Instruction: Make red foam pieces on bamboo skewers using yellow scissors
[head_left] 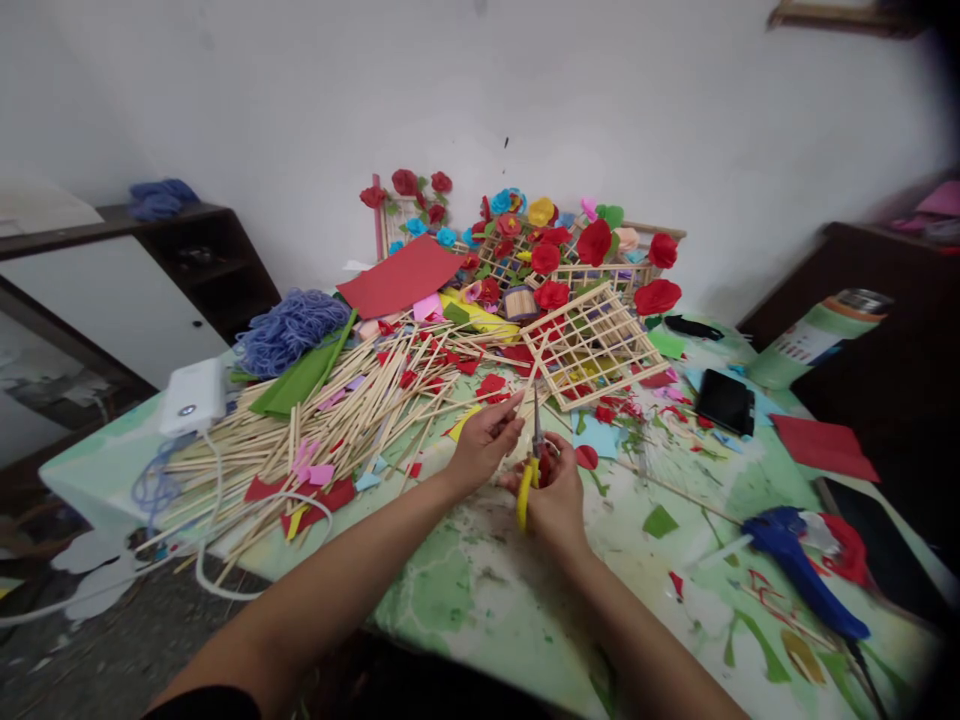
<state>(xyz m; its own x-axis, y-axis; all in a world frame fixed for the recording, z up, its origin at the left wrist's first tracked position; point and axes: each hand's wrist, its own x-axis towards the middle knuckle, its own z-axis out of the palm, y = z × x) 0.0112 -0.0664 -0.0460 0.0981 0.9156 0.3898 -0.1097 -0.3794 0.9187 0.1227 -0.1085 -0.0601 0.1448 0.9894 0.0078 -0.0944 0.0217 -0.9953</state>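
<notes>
Yellow-handled scissors (531,472), blades pointing up, held above a green-and-white tabletop (450,585), handles wrapped by the curled fingers of the right hand (561,500). Just beside the blades, left hand (481,447) with thumb and fingertips drawn together; cannot tell what, if anything, between them. Just beyond, a tilted wooden lattice (600,345) amid red paper scraps. To the left, loose pale sticks (375,400) in a wide heap, with rolled green paper (306,376), tangled blue yarn (292,330) and a white box (193,395) trailing a cable. Behind, against a white wall (480,90), paper flowers (594,243) in red, blue and yellow, near a large red sheet (403,278). To the right, a blue glue gun (806,570), a black device (725,402) and a green bottle (821,340).
</notes>
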